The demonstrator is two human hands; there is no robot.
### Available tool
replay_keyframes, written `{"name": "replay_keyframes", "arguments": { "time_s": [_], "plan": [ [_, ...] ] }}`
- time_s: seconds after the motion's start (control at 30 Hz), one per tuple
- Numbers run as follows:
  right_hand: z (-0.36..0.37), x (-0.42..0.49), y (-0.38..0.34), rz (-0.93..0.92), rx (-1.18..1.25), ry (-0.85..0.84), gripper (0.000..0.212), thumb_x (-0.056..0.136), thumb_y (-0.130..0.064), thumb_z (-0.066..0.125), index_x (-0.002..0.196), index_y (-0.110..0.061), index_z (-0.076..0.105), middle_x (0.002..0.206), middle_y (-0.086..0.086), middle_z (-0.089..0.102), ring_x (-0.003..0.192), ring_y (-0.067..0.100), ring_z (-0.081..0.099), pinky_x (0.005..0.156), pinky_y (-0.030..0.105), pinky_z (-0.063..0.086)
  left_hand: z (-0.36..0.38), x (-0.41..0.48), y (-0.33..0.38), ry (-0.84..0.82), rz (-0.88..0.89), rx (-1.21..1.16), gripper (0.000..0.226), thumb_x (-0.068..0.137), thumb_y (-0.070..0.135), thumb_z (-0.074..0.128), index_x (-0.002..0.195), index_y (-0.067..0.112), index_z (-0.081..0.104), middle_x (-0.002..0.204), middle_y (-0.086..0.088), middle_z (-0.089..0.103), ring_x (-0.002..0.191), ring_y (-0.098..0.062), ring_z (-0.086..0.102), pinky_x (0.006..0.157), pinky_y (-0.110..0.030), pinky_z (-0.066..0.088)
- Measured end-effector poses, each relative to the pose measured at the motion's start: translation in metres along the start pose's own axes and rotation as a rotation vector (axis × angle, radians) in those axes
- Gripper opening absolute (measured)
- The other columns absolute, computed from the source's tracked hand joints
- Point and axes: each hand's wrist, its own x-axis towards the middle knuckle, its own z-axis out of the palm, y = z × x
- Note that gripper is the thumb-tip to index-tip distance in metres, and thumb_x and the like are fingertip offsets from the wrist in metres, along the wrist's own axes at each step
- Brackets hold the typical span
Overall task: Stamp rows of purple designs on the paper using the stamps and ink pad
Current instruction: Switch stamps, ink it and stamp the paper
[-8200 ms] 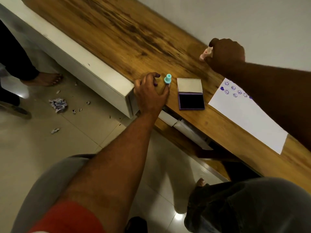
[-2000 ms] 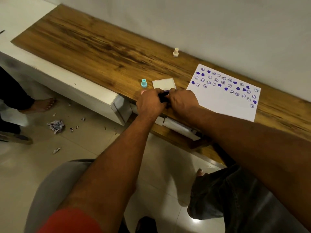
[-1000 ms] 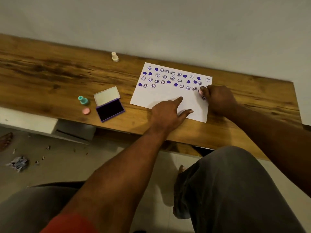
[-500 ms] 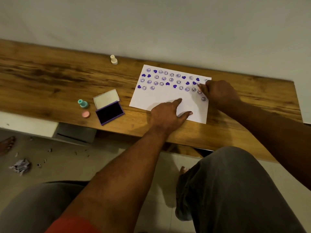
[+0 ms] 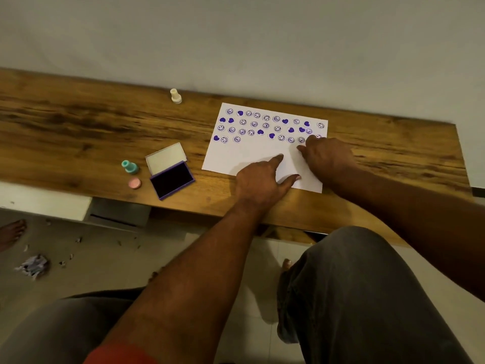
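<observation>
Right hand [image 5: 328, 158] is shifting down-left along row four, fingers clamping stamp [image 5: 318, 137] | left hand [image 5: 259, 179] is pinning paper [image 5: 244, 157], fingers spread | next: likely placing print beside last one

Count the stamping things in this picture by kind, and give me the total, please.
Stamps: 3 (cream stamp, teal stamp, pink stamp in the right hand)
Pink round piece: 1
Ink pad: 1
Paper sheet: 1
Total: 6
</observation>
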Motion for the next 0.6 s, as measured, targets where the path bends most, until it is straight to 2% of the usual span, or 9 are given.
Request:
{"name": "replay_keyframes", "arguments": {
  "time_s": [0.13,0.3,0.43,0.47,0.5,0.57,0.6],
  "plan": [
    [-0.005,0.002,-0.003,0.002,0.001,-0.071,0.047,0.11,-0.043,0.029,0.122,-0.007,0.056,0.109,0.017,0.071,0.093,0.038,0.069,0.066,0.039,0.049,0.0,0.0,-0.003,-0.005,0.003,-0.001,0.085,0.089,0.087,0.043,0.154,0.033,0.051,0.127,0.002,0.073,0.113,-0.02,0.069,0.078,-0.03,0.049],
    [-0.01,-0.002,-0.001,-0.043,-0.04,-0.056,0.044,0.111,-0.041,0.03,0.127,-0.012,0.058,0.116,0.013,0.067,0.097,0.037,0.068,0.064,0.037,0.046,0.001,-0.001,-0.002,0.0,0.015,0.004,0.083,0.091,0.085,0.041,0.154,0.031,0.051,0.123,0.0,0.074,0.111,-0.022,0.069,0.079,-0.032,0.052],
    [-0.024,0.004,0.002,-0.099,-0.07,-0.095,0.04,0.112,-0.036,0.034,0.129,-0.013,0.061,0.115,0.016,0.069,0.102,0.037,0.067,0.073,0.039,0.049,0.0,-0.001,-0.002,0.018,0.022,0.02,0.083,0.092,0.086,0.037,0.154,0.032,0.049,0.121,0.0,0.074,0.109,-0.022,0.069,0.076,-0.032,0.05],
    [-0.029,0.007,0.007,-0.059,0.041,-0.065,0.042,0.112,-0.036,0.033,0.125,-0.011,0.065,0.111,0.019,0.07,0.1,0.039,0.067,0.076,0.04,0.05,0.0,0.0,-0.002,0.029,0.028,0.024,0.083,0.092,0.085,0.037,0.154,0.031,0.05,0.12,0.0,0.074,0.108,-0.022,0.07,0.075,-0.032,0.05],
    [-0.034,0.009,0.012,0.036,0.255,-0.027,0.046,0.112,-0.036,0.032,0.116,-0.01,0.069,0.103,0.02,0.073,0.096,0.04,0.068,0.079,0.04,0.049,0.0,-0.001,-0.002,0.041,0.031,0.027,0.083,0.092,0.085,0.037,0.153,0.031,0.05,0.119,0.0,0.075,0.107,-0.022,0.07,0.074,-0.032,0.049],
    [-0.044,0.007,0.022,0.283,0.763,0.056,0.048,0.11,-0.037,0.034,0.103,-0.012,0.074,0.087,0.014,0.074,0.085,0.032,0.068,0.08,0.037,0.048,0.0,-0.002,-0.003,0.069,0.036,0.024,0.083,0.092,0.085,0.04,0.153,0.03,0.051,0.113,-0.001,0.076,0.102,-0.022,0.071,0.069,-0.03,0.046],
    [-0.046,0.006,0.025,0.379,0.941,0.092,0.047,0.109,-0.039,0.035,0.101,-0.014,0.074,0.081,0.009,0.071,0.078,0.028,0.064,0.076,0.036,0.047,-0.001,-0.002,-0.003,0.085,0.039,0.018,0.082,0.092,0.084,0.042,0.153,0.03,0.051,0.109,-0.001,0.076,0.098,-0.021,0.072,0.066,-0.028,0.043]
  ]
}}
